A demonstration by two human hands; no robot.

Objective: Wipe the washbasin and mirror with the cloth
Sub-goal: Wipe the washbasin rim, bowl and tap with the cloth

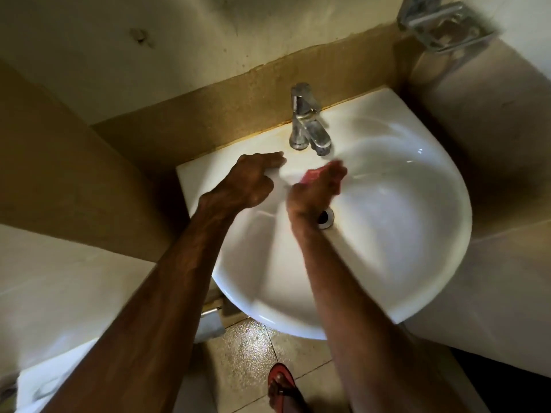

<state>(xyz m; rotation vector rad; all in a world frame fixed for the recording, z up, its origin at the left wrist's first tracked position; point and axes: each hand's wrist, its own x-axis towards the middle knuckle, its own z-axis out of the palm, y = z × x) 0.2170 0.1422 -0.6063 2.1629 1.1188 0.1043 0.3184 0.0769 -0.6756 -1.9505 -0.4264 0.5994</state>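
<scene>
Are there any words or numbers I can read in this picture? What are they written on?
None: no word, number or sign can be read here.
The tap, the washbasin, the red cloth and the red sandal show no print.
The metal holder on the wall is blurred; no lettering can be made out on it.

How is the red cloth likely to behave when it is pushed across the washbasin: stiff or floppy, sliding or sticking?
Probably floppy and light: the red cloth shows only as small bits poking out around the right hand. It should slide easily, since the washbasin looks smooth and glossy. Motion blur hides its texture.
</scene>
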